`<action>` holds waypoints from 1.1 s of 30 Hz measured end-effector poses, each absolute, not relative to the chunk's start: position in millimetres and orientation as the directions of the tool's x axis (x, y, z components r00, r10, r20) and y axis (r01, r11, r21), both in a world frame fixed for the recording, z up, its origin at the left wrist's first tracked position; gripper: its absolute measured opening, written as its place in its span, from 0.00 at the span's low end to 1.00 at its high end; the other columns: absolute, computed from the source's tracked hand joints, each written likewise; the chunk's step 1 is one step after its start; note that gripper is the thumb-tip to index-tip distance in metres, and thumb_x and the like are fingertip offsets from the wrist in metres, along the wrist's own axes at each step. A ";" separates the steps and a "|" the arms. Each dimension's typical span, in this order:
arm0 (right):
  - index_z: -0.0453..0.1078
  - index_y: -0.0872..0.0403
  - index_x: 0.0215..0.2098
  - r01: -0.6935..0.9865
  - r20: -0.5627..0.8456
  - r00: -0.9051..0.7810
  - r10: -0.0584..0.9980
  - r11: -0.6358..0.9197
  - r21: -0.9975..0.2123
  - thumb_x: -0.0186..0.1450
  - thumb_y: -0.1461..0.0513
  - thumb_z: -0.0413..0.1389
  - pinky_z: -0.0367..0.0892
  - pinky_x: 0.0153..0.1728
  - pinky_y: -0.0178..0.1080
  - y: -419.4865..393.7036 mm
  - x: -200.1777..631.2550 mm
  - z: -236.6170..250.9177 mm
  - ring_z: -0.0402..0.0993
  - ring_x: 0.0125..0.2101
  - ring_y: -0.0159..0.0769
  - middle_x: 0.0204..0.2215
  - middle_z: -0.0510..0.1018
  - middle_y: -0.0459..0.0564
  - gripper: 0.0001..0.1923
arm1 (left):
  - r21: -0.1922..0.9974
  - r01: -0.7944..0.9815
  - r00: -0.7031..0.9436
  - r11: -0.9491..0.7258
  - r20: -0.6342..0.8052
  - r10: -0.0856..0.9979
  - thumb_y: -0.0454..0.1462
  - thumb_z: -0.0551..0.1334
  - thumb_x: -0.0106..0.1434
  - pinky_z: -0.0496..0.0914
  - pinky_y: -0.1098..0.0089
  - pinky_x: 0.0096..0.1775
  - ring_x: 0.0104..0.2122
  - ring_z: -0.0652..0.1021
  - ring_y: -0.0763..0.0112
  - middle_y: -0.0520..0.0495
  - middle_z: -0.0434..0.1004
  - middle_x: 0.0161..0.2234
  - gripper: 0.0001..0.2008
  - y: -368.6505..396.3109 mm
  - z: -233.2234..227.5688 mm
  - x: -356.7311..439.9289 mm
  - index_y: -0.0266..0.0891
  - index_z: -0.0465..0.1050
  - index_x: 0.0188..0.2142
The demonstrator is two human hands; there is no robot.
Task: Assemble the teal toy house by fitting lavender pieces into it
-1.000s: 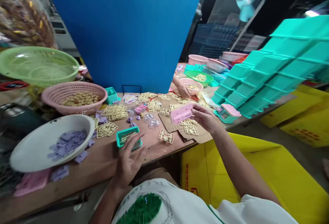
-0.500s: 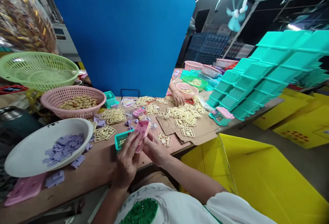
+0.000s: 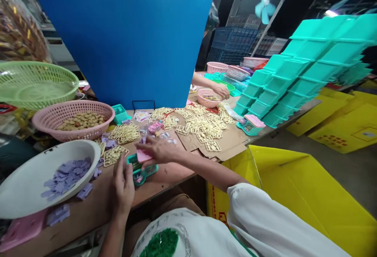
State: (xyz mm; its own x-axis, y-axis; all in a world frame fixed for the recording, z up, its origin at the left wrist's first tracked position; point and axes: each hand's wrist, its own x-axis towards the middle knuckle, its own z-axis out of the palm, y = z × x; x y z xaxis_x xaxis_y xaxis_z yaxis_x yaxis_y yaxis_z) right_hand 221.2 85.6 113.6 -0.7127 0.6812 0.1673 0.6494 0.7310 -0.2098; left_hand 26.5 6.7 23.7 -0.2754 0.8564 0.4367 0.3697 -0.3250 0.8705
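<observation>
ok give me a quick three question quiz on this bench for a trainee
1. True or false: the right hand presses a pink lid onto the teal box.
2. What fills the white bowl? A) purple pieces B) yellow frames C) screws
3. Which basket holds the tan pieces?

Key
1. True; the left hand steadies the box.
2. A, purple pieces.
3. The pink basket.
</observation>
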 end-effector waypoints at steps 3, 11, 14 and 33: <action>0.61 0.46 0.73 0.631 0.135 -0.758 0.638 0.770 -0.095 0.69 0.37 0.58 0.71 0.46 0.47 85.2 206.8 109.5 0.75 0.46 0.46 0.51 0.76 0.56 0.41 | 0.950 0.266 -0.295 -0.167 0.245 0.924 0.55 0.57 0.73 0.63 0.53 0.71 0.69 0.71 0.52 0.35 0.74 0.65 0.29 15.9 13.2 32.1 0.40 0.74 0.63; 0.59 0.50 0.72 0.702 0.246 -0.685 0.686 0.711 -0.027 0.68 0.31 0.52 0.74 0.44 0.53 63.3 205.7 89.8 0.75 0.45 0.52 0.50 0.77 0.60 0.46 | 0.990 0.109 -0.409 0.091 -0.039 0.912 0.60 0.57 0.69 0.63 0.50 0.71 0.72 0.67 0.47 0.37 0.75 0.65 0.34 18.7 0.1 35.1 0.42 0.74 0.63; 0.55 0.51 0.73 0.715 0.283 -0.664 0.692 0.698 -0.031 0.68 0.30 0.49 0.76 0.44 0.58 55.5 206.3 83.0 0.76 0.45 0.54 0.51 0.77 0.61 0.48 | 0.992 0.067 -0.355 0.107 -0.077 0.932 0.61 0.56 0.69 0.61 0.46 0.72 0.71 0.67 0.44 0.37 0.72 0.68 0.36 25.1 -10.4 28.1 0.41 0.73 0.65; 0.55 0.58 0.71 0.712 0.316 -0.658 0.683 0.701 -0.032 0.70 0.35 0.52 0.76 0.48 0.57 52.6 194.0 61.9 0.77 0.46 0.52 0.49 0.79 0.60 0.46 | 0.948 0.297 -0.345 -0.115 0.219 0.913 0.54 0.61 0.69 0.84 0.59 0.48 0.50 0.86 0.53 0.44 0.86 0.50 0.25 27.3 -43.2 23.3 0.49 0.78 0.60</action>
